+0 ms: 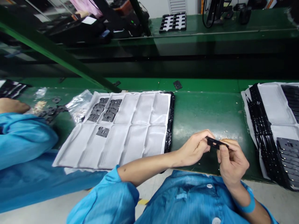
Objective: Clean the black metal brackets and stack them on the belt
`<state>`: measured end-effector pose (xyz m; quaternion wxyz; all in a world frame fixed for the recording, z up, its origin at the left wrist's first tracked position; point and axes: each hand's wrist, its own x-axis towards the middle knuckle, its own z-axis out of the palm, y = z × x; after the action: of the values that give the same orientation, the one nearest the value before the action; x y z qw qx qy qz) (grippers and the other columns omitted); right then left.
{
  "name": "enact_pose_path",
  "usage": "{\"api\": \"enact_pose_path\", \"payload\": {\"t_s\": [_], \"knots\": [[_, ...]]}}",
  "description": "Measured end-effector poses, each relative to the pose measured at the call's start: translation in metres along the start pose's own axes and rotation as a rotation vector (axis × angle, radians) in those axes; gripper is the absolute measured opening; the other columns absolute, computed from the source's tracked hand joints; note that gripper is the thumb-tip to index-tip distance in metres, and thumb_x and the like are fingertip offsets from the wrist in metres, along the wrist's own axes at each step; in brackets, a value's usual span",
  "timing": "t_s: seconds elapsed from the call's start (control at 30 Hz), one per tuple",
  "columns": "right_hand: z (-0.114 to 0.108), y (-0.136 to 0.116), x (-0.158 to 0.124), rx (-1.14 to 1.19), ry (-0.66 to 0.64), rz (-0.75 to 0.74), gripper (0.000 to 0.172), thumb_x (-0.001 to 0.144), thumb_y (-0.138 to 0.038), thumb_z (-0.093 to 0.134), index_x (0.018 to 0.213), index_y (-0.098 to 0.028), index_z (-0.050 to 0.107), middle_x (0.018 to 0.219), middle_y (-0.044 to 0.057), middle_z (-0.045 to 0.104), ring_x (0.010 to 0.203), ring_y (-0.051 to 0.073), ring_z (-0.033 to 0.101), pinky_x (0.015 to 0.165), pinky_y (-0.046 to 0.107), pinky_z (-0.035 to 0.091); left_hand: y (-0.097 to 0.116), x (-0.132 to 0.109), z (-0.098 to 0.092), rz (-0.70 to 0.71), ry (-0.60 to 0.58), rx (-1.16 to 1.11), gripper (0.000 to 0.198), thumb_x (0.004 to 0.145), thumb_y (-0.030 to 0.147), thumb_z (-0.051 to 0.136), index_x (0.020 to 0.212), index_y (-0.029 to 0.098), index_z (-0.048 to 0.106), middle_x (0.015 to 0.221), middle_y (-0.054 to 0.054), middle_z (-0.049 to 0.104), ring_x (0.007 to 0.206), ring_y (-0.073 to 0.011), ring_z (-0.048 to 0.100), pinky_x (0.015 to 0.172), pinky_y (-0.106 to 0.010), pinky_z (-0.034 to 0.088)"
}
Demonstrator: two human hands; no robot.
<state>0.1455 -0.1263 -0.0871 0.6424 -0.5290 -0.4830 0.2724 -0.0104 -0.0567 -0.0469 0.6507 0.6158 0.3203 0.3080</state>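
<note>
Stretching under everything, a green bench (pixel 205 112) carries a white-lined tray (pixel 130 124) left of the grip, a few dark pieces (pixel 105 110) laid in its pockets, and a stack of trays (pixel 268 133) to the right. Between them, left hand (pixel 193 149) and right hand (pixel 232 161) both pinch one small black part (pixel 216 143), raised above the bench edge, seemingly for a close look.

No text, label, brand, number or sign can be read anywhere.
</note>
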Motion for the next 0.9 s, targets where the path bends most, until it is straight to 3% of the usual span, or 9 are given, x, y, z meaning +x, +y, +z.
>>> {"api": "enact_pose_path", "payload": {"t_s": [0.2,0.47,0.7,0.8,0.9], "knots": [[-0.0014,0.0005,0.0014,-0.037,0.019,0.032,0.009,0.105,-0.022,0.067,0.102,-0.020,0.075,0.097,0.004,0.070,0.047,0.007,0.053,0.041,0.025,0.042,0.0020,0.0004,-0.0059,0.024,-0.063,-0.022,0.019,0.101,0.021,0.040,0.095,0.017,0.058,0.089,-0.002,0.052,0.070,-0.0130,0.049,0.069,-0.029,0.045],[-0.0012,0.0042,-0.0003,-0.013,-0.008,0.016,0.009,0.104,-0.019,0.068,0.105,-0.021,0.077,0.099,0.004,0.070,0.048,0.006,0.054,0.042,0.024,0.042,-0.0003,0.0019,-0.0008,-0.010,0.000,-0.027,0.027,0.110,0.032,0.039,0.096,0.017,0.056,0.091,-0.002,0.051,0.067,-0.0114,0.048,0.067,-0.028,0.043],[-0.0007,0.0056,-0.0010,-0.014,-0.015,0.054,0.008,0.104,-0.022,0.068,0.104,-0.020,0.076,0.100,0.005,0.070,0.048,0.007,0.054,0.042,0.024,0.043,-0.0067,0.0031,-0.0008,0.016,0.032,0.019,0.014,0.100,0.021,0.045,0.093,0.018,0.057,0.091,-0.003,0.054,0.071,-0.0128,0.049,0.068,-0.027,0.044],[0.0008,0.0039,0.0012,0.006,0.009,0.077,0.008,0.105,-0.023,0.069,0.101,-0.019,0.075,0.097,0.004,0.070,0.047,0.006,0.053,0.042,0.023,0.043,-0.0059,0.0023,-0.0043,0.045,-0.009,0.057,0.014,0.095,0.014,0.044,0.094,0.018,0.058,0.089,-0.002,0.056,0.073,-0.0135,0.052,0.073,-0.028,0.046],[0.0016,0.0018,0.0054,0.015,0.054,0.131,0.012,0.105,-0.028,0.068,0.098,-0.019,0.072,0.094,0.003,0.069,0.046,0.005,0.052,0.041,0.022,0.041,-0.0051,0.0000,-0.0088,0.002,-0.084,0.087,0.015,0.093,0.011,0.045,0.099,0.018,0.057,0.083,-0.001,0.059,0.070,-0.0127,0.054,0.068,-0.026,0.046]]}}
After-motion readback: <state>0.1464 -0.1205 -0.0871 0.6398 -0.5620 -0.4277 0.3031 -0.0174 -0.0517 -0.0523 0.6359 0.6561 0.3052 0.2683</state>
